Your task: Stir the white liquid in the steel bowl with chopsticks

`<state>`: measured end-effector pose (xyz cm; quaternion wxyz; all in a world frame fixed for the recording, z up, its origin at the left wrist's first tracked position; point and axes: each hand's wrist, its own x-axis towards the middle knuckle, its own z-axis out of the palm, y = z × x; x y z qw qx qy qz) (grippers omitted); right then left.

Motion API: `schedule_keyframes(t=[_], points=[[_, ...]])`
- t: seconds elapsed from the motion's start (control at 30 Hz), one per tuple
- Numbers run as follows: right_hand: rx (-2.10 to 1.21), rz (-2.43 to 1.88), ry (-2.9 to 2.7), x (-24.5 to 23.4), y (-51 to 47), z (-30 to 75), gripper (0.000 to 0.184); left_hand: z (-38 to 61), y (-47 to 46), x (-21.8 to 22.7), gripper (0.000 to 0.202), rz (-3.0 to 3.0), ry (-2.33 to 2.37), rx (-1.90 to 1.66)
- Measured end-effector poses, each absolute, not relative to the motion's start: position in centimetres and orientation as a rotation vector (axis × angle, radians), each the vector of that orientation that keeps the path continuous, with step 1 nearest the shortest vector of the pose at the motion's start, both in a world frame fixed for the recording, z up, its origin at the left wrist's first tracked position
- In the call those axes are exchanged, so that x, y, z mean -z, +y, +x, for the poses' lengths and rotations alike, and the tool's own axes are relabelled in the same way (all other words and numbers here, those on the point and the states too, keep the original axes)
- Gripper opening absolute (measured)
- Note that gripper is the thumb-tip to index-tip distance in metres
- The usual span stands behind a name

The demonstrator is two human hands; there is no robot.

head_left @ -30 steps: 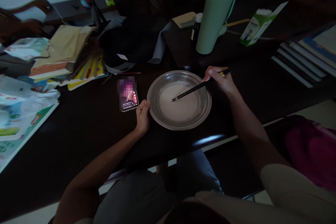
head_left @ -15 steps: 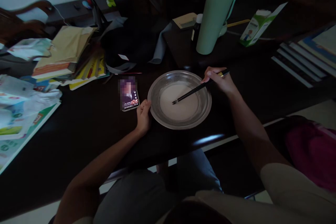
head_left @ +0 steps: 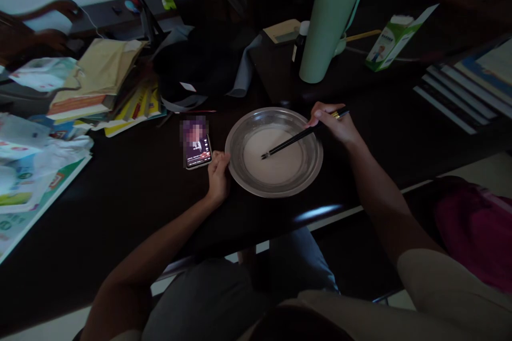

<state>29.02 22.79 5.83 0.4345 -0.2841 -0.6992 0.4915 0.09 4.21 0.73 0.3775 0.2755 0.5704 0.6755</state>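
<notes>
A wide metal basin [head_left: 276, 192] stands on the dark table, holding a pale, milky liquid [head_left: 280, 168]. My left hand [head_left: 219, 173] is closed at the basin's left rim, fingers curled against it. My right hand [head_left: 334, 121], over the right rim, grips black chopsticks [head_left: 294, 140] with gold bands near their upper end. They slant down to the left, and their tips meet the liquid near the middle of the basin. Just left of my left hand lies a lit phone [head_left: 198, 152], its screen partly blurred out.
A tall green bottle [head_left: 334, 21] and a small dark bottle [head_left: 298, 45] stand behind the basin. A green-white box [head_left: 386, 48] and stacked books [head_left: 460, 90] are at the right. Books and papers [head_left: 100, 77] pile up at the left; a black bag [head_left: 204, 64] lies behind the phone.
The chopstick tips have shifted very slightly to the left in the liquid. The phone's picture has changed a little. Both hands stay in place.
</notes>
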Motion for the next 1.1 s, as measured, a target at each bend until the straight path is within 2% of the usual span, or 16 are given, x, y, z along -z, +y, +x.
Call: schedule_keyframes(t=[0.7,0.9,1.1], points=[[-1.251,-0.672,-1.759,-5.92,22.89,29.33,0.049,0.58,4.3,-1.13,0.066,0.72,1.381,-1.701],[-1.322,-0.632,-1.855,-5.77,22.56,28.76,0.05,0.49,4.26,-1.14,0.065,0.746,1.386,-1.685],[-1.215,-0.707,-1.743,-5.6,23.01,29.18,0.05,0.27,4.24,-0.83,0.058,0.729,1.381,-1.677]])
